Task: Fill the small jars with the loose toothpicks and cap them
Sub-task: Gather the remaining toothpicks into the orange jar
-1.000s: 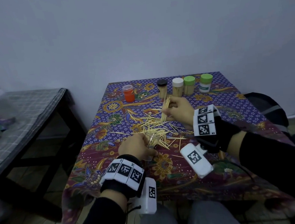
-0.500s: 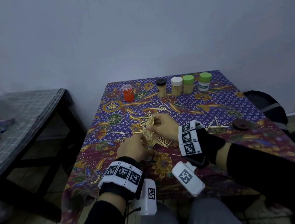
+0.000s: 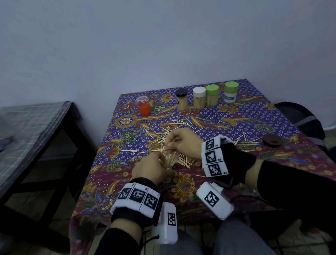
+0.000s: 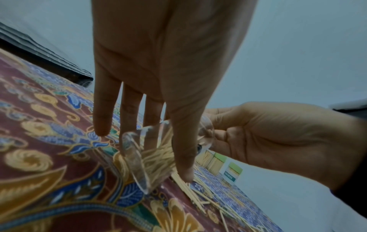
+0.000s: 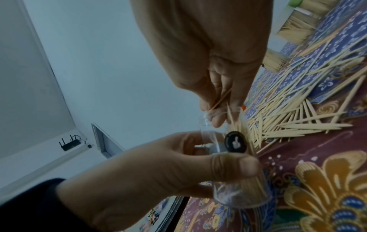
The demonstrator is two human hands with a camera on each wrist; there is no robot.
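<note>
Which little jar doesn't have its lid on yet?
The clear jar gripped in the left hand. Its mouth is open with toothpicks sticking out, while the five jars along the table's far edge are all capped.

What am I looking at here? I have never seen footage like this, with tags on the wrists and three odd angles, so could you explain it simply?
No machine here: a person works with bare hands, wearing bands with printed square markers and a small camera on each wrist. The wide picture comes from a camera on the head, looking down at a table under a patterned cloth. The other two come from the wrist cameras, looking along each hand.

The left hand grips a clear jar, tilted and partly filled with toothpicks. The right hand pinches a few toothpicks at the jar's mouth.

Loose toothpicks lie scattered on the cloth. At the far edge stand an orange jar and four capped jars, at least three holding toothpicks. A dark round lid lies to the right.
</note>
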